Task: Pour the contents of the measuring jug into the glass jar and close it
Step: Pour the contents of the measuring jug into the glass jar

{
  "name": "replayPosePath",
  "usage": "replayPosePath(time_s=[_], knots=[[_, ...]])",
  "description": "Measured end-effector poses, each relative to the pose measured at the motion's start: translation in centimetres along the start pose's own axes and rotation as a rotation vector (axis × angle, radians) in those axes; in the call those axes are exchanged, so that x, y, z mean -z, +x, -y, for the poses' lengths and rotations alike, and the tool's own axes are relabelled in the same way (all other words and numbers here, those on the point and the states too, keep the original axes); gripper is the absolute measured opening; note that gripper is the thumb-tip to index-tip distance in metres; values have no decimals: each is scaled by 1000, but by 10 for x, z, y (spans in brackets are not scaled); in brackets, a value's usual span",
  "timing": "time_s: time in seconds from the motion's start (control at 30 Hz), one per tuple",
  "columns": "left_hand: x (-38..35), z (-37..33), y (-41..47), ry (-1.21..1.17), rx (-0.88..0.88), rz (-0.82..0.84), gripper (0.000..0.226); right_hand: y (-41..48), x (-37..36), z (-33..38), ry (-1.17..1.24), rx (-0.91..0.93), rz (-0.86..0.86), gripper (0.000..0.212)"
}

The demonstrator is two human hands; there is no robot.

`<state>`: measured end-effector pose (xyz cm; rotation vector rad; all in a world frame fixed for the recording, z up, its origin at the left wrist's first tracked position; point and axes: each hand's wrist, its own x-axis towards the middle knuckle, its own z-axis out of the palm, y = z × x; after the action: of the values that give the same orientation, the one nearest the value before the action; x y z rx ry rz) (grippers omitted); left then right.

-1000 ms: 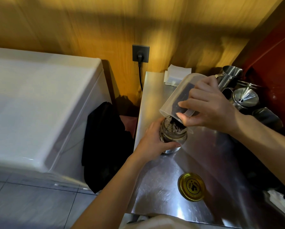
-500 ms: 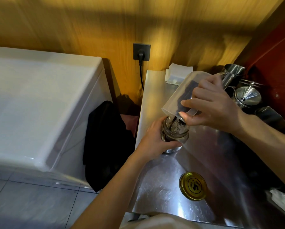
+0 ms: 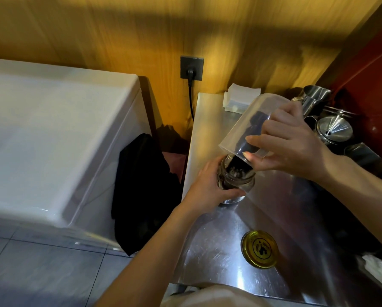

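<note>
Your right hand (image 3: 289, 149) grips the tilted measuring jug (image 3: 250, 127), hiding its handle; left hand (image 3: 210, 187) clasps the glass jar (image 3: 236, 180); lid (image 3: 260, 249) at 6 o'clock on the worktop (image 3: 207, 251)

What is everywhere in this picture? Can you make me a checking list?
Surface: steel counter, shiny, scratched.
Job's things: measuring jug tipped over glass jar, dark contents going in; gold lid lying off, nearer the person.
Clutter: steel cups and funnel at right; white paper stack at back.
Hands: left hand wraps the jar; right hand holds the jug.
Cables: black cord plugged into wall socket.
Surroundings: white chest appliance, black cloth, wood wall.
</note>
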<state>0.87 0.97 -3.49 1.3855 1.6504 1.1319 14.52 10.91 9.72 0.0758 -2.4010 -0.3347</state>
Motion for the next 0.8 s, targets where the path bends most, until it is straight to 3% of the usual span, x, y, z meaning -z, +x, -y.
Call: replayPosePath(time_s=[0.8], knots=[[2,-2,0,-22,15,24,80,-6,-2,1,-30,32,19,25]])
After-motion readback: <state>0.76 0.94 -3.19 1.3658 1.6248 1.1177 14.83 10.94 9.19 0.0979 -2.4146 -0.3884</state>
